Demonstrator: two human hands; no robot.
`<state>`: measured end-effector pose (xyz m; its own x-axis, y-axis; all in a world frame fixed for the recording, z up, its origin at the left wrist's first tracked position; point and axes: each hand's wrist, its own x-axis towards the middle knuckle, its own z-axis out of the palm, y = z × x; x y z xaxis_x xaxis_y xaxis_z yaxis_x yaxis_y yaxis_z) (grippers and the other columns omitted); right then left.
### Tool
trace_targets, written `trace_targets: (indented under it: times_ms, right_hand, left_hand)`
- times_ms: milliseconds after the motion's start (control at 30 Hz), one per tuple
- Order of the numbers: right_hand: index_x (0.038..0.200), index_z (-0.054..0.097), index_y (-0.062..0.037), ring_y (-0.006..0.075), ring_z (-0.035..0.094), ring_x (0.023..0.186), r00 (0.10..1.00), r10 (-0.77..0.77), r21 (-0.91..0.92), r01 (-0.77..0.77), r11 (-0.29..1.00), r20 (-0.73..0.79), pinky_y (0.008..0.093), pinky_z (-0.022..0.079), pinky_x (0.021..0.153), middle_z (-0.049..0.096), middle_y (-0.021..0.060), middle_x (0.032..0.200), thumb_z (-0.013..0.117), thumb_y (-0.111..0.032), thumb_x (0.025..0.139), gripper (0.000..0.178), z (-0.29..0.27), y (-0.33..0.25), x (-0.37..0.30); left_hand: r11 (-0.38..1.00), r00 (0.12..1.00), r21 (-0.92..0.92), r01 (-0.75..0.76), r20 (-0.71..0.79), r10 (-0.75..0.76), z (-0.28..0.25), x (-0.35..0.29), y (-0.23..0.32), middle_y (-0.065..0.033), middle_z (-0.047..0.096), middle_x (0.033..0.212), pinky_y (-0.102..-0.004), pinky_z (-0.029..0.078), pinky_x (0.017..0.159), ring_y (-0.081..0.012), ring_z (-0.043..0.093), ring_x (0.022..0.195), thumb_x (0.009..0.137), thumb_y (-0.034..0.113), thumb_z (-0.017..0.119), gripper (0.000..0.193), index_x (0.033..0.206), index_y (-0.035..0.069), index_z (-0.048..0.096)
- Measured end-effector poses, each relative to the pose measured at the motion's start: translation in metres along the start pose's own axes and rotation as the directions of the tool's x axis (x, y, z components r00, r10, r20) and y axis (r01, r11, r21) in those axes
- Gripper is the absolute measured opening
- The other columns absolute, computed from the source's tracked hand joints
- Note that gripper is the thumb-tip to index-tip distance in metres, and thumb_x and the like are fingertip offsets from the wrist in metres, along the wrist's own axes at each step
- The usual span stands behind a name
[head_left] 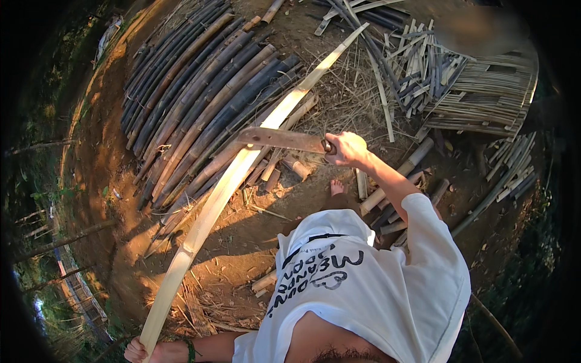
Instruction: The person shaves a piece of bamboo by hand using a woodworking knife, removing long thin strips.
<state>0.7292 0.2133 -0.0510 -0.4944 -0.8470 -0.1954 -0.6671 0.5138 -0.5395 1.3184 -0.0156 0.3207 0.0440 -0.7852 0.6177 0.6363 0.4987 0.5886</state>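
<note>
My right hand point(347, 149) is closed round the handle of a machete point(290, 140) with a broad brown blade. The blade points left, and its far part lies across a long split bamboo strip point(215, 202), pale on its upward face. At the lower left, my left hand point(138, 351) grips the near end of this strip. From there the strip slants up and away to the right, past the blade, to a narrow far tip. Whether the blade's edge bites into the strip cannot be made out.
A big pile of dark bamboo poles point(206, 109) lies beyond the strip at left. Cut slats point(417, 66) are heaped at the far right beside a slatted bamboo panel point(490, 91). Short bamboo pieces point(393, 187) lie under my right arm; my bare foot point(337, 187) is on the dirt.
</note>
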Motion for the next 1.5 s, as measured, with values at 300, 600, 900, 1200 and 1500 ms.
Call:
trace_targets:
  times_ms: [300, 600, 900, 1200, 1500]
  right_hand:
    - [0.085, 0.060, -0.0061, 0.0090, 0.058, 0.058, 0.857, 0.506, 0.896, -0.296, 0.332, 0.095, 0.0267, 0.046, 0.052, 0.067, 0.0055, 0.071, 0.073, -0.020, 0.085, 0.019, 0.048, 0.069, 0.031]
    - [0.087, 0.059, -0.0015, 0.0124, 0.058, 0.057, 0.820, 0.571, 0.997, 0.070, -0.036, -0.037, 0.0294, 0.049, 0.053, 0.067, 0.0079, 0.075, 0.081, -0.020, 0.080, 0.030, 0.054, -0.105, 0.082]
    - [0.078, 0.060, 0.0004, 0.0128, 0.058, 0.056, 0.761, 0.643, 0.993, 0.117, -0.009, -0.084, 0.0280, 0.047, 0.052, 0.063, 0.0063, 0.068, 0.071, -0.001, 0.075, 0.012, 0.069, -0.164, 0.090]
    - [0.076, 0.059, 0.0001, 0.0138, 0.059, 0.058, 0.828, 0.537, 0.986, 0.157, 0.061, -0.165, 0.0283, 0.047, 0.053, 0.063, 0.0091, 0.072, 0.068, 0.000, 0.077, 0.010, 0.023, -0.267, 0.016]
    - [0.090, 0.060, -0.0019, 0.0145, 0.058, 0.060, 0.849, 0.468, 0.950, 0.118, 0.289, -0.248, 0.0300, 0.049, 0.059, 0.066, 0.0079, 0.077, 0.076, -0.023, 0.084, 0.027, 0.043, -0.290, -0.064]
  left_hand:
    - [0.998, 1.000, -0.056, -0.007, -0.020, 0.006, -0.014, -0.001, -0.004, 0.0010, 0.027, 0.056, -0.0303, 0.022, 0.050, -0.0139, 0.027, 0.047, 0.093, 0.065, 0.041, 0.060, 0.062, 0.015, 0.029]
    - [0.992, 0.997, -0.115, 0.047, -0.050, -0.053, -0.015, -0.007, -0.015, 0.0009, 0.028, 0.056, -0.0301, 0.023, 0.051, -0.0132, 0.028, 0.048, 0.091, 0.071, 0.038, 0.065, 0.062, 0.014, 0.031]
    - [0.991, 0.996, -0.129, -0.048, 0.069, 0.057, -0.052, 0.010, 0.000, -0.0094, 0.045, 0.073, -0.0384, 0.037, 0.068, -0.0222, 0.045, 0.067, 0.076, 0.091, 0.039, 0.085, 0.076, 0.006, 0.046]
    - [0.965, 0.887, 0.161, 0.207, 0.385, -0.254, -0.025, -0.058, -0.200, -0.0309, 0.017, 0.157, -0.0601, 0.011, 0.120, -0.0415, 0.014, 0.149, 0.043, 0.088, 0.072, 0.159, 0.156, 0.004, -0.001]
    - [0.691, 0.323, -0.537, 0.484, 0.844, 0.429, 0.063, -0.009, -0.248, -0.0095, 0.067, 0.081, -0.0439, 0.053, 0.078, -0.0292, 0.066, 0.087, 0.081, 0.065, 0.066, 0.058, 0.090, 0.008, 0.065]
